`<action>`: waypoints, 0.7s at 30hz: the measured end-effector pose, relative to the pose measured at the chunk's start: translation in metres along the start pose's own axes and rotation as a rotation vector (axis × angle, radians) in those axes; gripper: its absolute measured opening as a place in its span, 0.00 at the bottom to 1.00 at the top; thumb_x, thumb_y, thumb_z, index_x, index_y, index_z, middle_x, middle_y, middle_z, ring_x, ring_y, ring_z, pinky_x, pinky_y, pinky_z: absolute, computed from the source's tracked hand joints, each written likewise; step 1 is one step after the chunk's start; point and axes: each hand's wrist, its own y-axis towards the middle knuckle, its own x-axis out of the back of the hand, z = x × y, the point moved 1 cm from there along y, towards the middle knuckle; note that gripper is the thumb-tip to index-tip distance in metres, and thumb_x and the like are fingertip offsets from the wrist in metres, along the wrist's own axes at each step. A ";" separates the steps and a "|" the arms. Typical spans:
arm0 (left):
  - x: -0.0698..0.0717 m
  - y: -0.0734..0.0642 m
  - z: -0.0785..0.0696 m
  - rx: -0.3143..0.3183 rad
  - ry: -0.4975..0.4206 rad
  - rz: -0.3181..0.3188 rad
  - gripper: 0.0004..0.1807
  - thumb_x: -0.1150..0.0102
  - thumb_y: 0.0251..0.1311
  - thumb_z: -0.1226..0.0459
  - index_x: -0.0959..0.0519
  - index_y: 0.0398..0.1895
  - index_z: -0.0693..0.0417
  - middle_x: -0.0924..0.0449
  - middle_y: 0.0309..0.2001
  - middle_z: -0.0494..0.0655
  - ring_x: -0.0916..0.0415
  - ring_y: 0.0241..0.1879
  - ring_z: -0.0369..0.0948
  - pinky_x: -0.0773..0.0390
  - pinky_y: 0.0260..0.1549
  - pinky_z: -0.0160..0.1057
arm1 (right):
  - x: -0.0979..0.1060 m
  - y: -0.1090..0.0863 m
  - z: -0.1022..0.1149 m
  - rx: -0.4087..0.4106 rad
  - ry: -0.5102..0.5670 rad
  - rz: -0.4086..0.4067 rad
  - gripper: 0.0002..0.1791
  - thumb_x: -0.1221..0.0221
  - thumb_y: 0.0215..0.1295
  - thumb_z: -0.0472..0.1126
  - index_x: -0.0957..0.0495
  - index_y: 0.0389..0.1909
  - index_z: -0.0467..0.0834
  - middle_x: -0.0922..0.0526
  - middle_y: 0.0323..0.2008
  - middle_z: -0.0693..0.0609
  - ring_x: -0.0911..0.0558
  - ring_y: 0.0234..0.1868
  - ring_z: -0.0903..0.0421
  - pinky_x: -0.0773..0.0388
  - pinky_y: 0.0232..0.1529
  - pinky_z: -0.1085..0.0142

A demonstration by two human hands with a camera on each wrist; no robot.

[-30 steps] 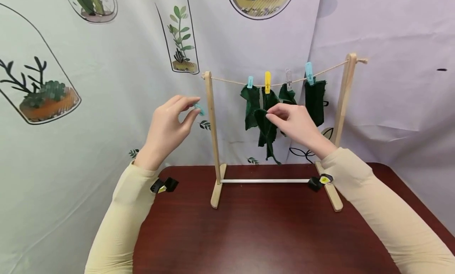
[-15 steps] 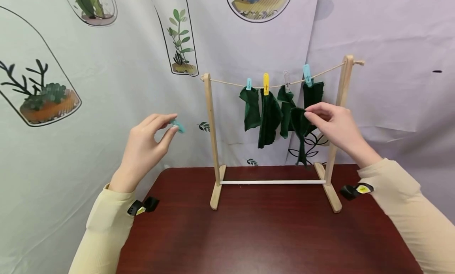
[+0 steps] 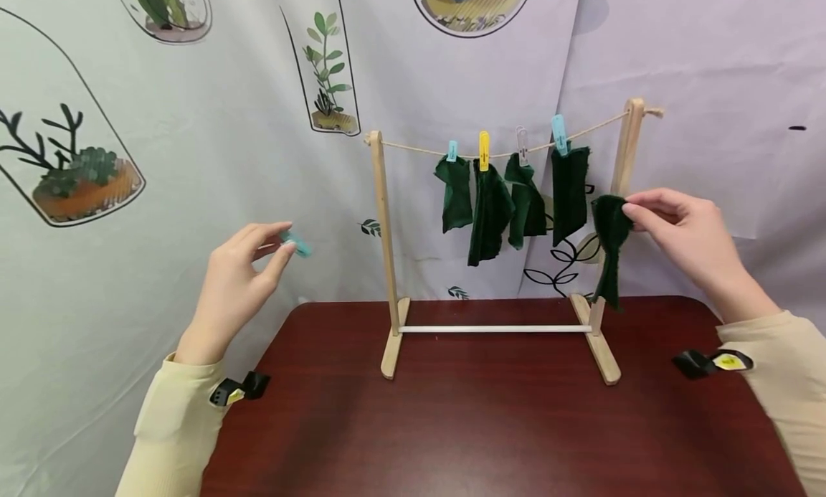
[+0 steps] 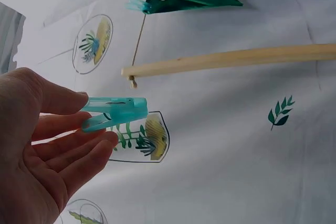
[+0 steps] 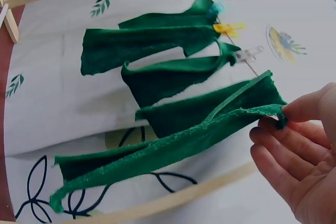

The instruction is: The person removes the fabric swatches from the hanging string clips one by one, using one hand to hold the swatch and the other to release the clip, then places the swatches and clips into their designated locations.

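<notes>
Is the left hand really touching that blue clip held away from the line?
Touching. The left wrist view shows the left hand pinching the blue clip, thumb directly against it.

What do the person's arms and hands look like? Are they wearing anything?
The left sleeve and right sleeve are long and cream-coloured. Each wrist has a small black device with a yellow patch. The left hand and right hand are bare, without gloves.

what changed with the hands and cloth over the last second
The right hand moved rightward, carrying the loose green cloth in front of the right post. The left hand drew left and down, holding the teal clothespin. Neither let go. The four pinned cloths stayed on the line.
</notes>
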 end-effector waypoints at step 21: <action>-0.011 -0.010 0.025 0.241 -0.024 0.047 0.18 0.32 0.65 0.58 0.18 0.52 0.58 0.18 0.47 0.48 0.25 0.38 0.13 0.24 0.38 0.18 | 0.020 -0.023 -0.038 -0.130 0.082 -0.069 0.10 0.37 0.70 0.44 0.15 0.49 0.48 0.17 0.34 0.78 0.16 0.29 0.72 0.27 0.37 0.84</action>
